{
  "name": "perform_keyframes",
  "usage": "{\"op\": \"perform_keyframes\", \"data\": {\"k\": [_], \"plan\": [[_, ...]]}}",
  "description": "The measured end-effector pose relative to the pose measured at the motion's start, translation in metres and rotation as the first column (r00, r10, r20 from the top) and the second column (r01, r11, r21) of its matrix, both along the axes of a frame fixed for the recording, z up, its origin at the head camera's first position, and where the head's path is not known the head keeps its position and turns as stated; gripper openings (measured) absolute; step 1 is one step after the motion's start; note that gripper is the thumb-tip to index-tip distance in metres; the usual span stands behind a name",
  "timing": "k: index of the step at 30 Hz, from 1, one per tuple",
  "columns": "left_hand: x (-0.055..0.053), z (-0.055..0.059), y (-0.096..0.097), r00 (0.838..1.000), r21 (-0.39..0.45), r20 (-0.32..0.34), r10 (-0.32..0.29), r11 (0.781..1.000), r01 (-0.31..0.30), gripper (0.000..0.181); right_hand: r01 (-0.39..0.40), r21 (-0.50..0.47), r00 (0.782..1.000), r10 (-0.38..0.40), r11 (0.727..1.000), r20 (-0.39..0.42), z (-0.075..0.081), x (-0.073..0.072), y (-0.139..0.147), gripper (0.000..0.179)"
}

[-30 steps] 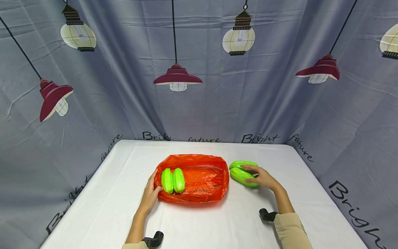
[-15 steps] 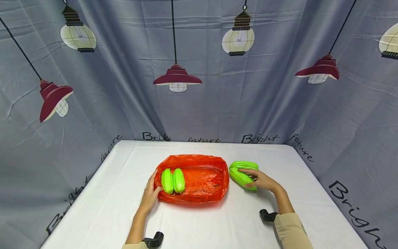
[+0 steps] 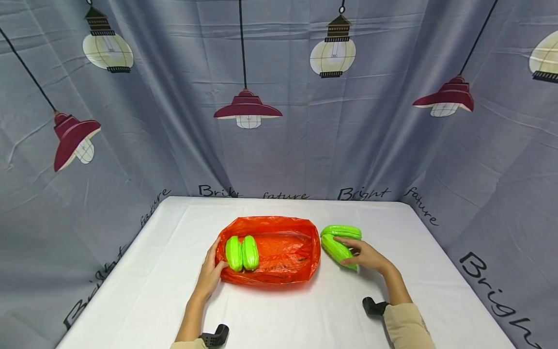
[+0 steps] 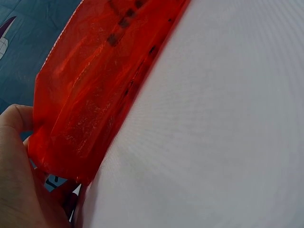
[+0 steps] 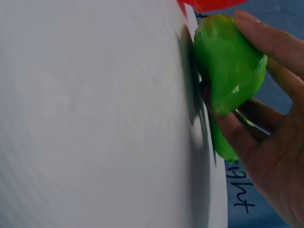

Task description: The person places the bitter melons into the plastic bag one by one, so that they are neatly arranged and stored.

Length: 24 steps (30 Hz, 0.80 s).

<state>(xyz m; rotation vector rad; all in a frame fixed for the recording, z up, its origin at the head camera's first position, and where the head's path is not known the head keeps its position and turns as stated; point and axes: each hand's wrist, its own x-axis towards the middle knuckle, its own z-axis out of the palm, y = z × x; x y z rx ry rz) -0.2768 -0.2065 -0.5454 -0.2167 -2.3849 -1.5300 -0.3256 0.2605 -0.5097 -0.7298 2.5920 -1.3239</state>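
A red plastic bag (image 3: 285, 252) lies spread wide at mid-table. Inside it, at the left, are two bright green, ridged, elongated vegetables (image 3: 250, 253), side by side. My left hand (image 3: 210, 271) holds the bag's left side, as the left wrist view also shows, with the thumb (image 4: 19, 116) at its edge. Right of the bag, my right hand (image 3: 364, 253) grips the nearer of two more green vegetables (image 3: 335, 248) between thumb and fingers. In the right wrist view its rounded end (image 5: 228, 61) shows between them. The other vegetable (image 3: 344, 230) lies just behind it.
A white cloth covers the table (image 3: 279, 320). Grey curtains (image 3: 283, 160) printed with lamps and lettering hang behind and at both sides. A black wrist mount (image 3: 214, 335) sits on the left wrist, another black mount (image 3: 374, 306) on the right.
The near end of the gripped green vegetable has swung toward the front and a little left, with the right hand turning along. Left hand and bag have stayed in place.
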Motion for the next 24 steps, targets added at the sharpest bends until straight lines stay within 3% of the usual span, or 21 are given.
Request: {"op": "perform_keyframes", "data": {"k": [5,12,24], "plan": [[0.000,-0.001,0.000,1.000,-0.004,0.012,0.005,1.000,-0.005,0.073,0.028,-0.034,0.999,-0.028,0.999,0.018,0.005,0.007,-0.007,0.071],[0.000,0.000,0.000,1.000,-0.009,0.019,0.007,1.000,-0.007,0.073,0.038,-0.101,0.999,-0.040,0.994,-0.022,0.017,0.014,-0.013,0.072],[0.000,0.000,-0.001,1.000,-0.008,0.009,0.001,1.000,0.000,0.074,0.108,-0.226,0.991,-0.121,0.968,-0.047,0.041,0.020,-0.030,0.074]]}}
